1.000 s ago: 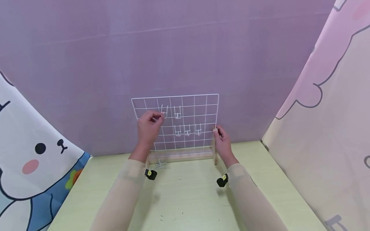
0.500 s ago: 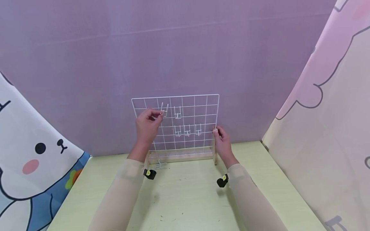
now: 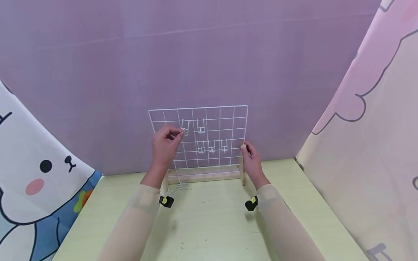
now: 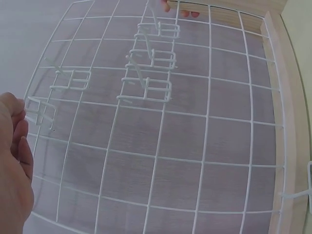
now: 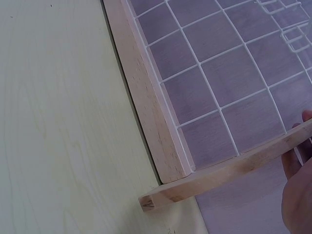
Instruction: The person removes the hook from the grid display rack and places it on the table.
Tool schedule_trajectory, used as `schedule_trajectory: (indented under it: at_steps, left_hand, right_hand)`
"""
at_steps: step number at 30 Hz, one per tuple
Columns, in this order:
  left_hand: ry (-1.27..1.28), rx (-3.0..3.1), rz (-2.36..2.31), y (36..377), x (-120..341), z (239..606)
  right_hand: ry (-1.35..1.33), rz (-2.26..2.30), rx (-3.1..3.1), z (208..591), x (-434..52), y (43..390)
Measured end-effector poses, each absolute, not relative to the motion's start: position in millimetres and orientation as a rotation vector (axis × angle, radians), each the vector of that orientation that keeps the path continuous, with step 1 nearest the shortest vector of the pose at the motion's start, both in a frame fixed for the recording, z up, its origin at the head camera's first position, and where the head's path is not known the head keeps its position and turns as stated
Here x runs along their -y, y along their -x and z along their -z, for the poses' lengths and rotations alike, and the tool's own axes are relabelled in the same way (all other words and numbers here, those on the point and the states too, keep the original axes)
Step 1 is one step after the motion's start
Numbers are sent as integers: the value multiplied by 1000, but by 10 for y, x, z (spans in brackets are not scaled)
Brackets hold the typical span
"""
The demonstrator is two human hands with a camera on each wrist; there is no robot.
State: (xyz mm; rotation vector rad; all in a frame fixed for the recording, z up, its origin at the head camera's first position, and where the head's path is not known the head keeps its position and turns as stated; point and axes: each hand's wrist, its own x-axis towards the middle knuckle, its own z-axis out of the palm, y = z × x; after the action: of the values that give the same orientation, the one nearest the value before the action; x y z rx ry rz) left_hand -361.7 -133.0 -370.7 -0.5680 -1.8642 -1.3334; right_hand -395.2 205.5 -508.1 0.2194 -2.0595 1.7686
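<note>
A white wire grid (image 3: 225, 127) stands upright in a wooden base (image 3: 204, 177) at the back of the table. My left hand (image 3: 180, 132) pinches a small white wire hook (image 3: 185, 127) against the grid's upper left; in the left wrist view the hook (image 4: 43, 112) sits at my fingertips (image 4: 14, 109). Several more hooks (image 3: 211, 146) hang on the grid. My right hand (image 3: 243, 147) grips the wooden side post (image 3: 242, 170) at the grid's right edge; the right wrist view shows that post (image 5: 229, 170) with a finger (image 5: 297, 195) behind it.
One loose hook (image 3: 181, 186) lies on the pale green table (image 3: 209, 224) just in front of the base's left end. A purple backdrop (image 3: 209, 54) stands close behind the grid, and cartoon-print cloth panels (image 3: 32, 174) close in both sides.
My left hand has shifted slightly left along the grid while still at the same hook. The right hand and the grid have stayed put.
</note>
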Motion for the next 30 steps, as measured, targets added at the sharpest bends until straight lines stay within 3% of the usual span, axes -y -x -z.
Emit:
schedule_trajectory:
  at_steps: [30]
  left_hand:
    - [515, 1997, 1354, 3482, 1472, 4049]
  right_hand:
    - [-227, -1805, 2070, 5066, -2067, 3949]
